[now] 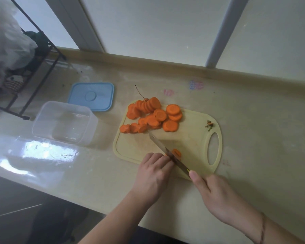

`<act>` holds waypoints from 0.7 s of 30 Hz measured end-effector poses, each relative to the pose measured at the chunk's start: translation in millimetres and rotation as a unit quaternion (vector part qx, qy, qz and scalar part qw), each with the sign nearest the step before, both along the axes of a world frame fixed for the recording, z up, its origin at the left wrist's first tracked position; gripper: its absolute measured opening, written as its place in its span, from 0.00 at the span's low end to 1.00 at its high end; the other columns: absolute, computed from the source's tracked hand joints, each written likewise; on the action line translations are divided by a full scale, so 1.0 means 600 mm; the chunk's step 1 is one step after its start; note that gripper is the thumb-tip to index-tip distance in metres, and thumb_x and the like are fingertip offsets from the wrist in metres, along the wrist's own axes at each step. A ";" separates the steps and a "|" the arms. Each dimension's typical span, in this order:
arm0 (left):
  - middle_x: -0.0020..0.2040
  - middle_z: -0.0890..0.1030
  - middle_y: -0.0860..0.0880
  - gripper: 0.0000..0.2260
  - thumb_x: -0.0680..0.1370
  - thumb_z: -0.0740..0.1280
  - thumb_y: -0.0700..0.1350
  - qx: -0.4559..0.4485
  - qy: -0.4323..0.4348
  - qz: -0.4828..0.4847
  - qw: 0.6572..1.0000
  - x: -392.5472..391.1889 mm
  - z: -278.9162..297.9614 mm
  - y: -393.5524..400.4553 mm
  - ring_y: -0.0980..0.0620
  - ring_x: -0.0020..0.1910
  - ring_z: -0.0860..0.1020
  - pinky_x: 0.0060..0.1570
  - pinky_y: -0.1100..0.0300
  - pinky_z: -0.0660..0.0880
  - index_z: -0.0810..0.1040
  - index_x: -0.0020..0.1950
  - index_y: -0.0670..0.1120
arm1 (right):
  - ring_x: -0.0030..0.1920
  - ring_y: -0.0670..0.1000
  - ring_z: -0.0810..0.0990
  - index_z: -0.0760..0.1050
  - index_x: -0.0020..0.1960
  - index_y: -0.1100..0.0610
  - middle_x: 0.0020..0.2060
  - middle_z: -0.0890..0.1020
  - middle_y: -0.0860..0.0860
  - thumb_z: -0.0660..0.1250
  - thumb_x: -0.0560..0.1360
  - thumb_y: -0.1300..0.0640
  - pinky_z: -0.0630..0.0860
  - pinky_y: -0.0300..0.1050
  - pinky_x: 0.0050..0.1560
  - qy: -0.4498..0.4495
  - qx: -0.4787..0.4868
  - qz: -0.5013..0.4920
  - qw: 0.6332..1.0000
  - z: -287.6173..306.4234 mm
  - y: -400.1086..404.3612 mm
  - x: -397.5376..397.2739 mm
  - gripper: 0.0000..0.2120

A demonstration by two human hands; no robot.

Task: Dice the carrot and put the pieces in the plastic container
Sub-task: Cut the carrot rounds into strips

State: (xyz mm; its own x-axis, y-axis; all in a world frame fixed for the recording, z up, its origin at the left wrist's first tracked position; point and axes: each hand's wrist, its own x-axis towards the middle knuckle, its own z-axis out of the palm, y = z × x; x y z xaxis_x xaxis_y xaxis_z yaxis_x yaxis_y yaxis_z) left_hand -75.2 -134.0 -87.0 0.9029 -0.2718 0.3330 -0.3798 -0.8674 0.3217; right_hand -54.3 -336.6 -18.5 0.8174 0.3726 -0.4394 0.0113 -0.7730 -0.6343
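On the cutting board [192, 138], the right hand [213, 194] is gripping the knife [167, 152], its blade lying across a carrot piece [176, 153] that the left hand's [153, 173] curled fingers are holding.

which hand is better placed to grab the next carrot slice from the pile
Left. The left hand only steadies a small carrot piece and lies nearer the carrot slices; the right hand grips the knife.

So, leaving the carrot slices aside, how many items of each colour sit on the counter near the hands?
Blue: 1, the lid
Clear: 1, the plastic container
Yellow: 1, the cutting board
Steel: 1, the knife, held by the right hand
Total: 4
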 end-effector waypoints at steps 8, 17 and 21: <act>0.49 0.84 0.49 0.05 0.76 0.73 0.37 -0.005 -0.008 -0.032 0.999 -0.009 -0.009 0.010 0.47 0.47 0.81 0.47 0.55 0.72 0.84 0.51 0.44 | 0.26 0.46 0.65 0.63 0.36 0.51 0.23 0.67 0.49 0.42 0.73 0.27 0.63 0.44 0.31 -0.011 -0.013 0.007 1.000 -0.001 -0.044 -0.022 0.29; 0.50 0.84 0.49 0.04 0.77 0.74 0.38 -0.023 -0.004 -0.041 0.999 -0.009 -0.020 0.012 0.47 0.50 0.81 0.50 0.55 0.74 0.84 0.51 0.44 | 0.32 0.50 0.75 0.66 0.33 0.58 0.27 0.75 0.52 0.40 0.74 0.28 0.71 0.52 0.38 -0.026 -0.050 -0.005 0.998 -0.004 -0.020 -0.021 0.35; 0.50 0.85 0.48 0.02 0.77 0.74 0.39 -0.034 -0.013 -0.046 0.998 -0.009 -0.019 0.011 0.47 0.50 0.81 0.50 0.54 0.75 0.84 0.49 0.43 | 0.32 0.53 0.78 0.69 0.32 0.55 0.28 0.77 0.54 0.34 0.71 0.25 0.75 0.54 0.37 -0.061 -0.051 0.026 0.996 -0.024 0.034 0.005 0.40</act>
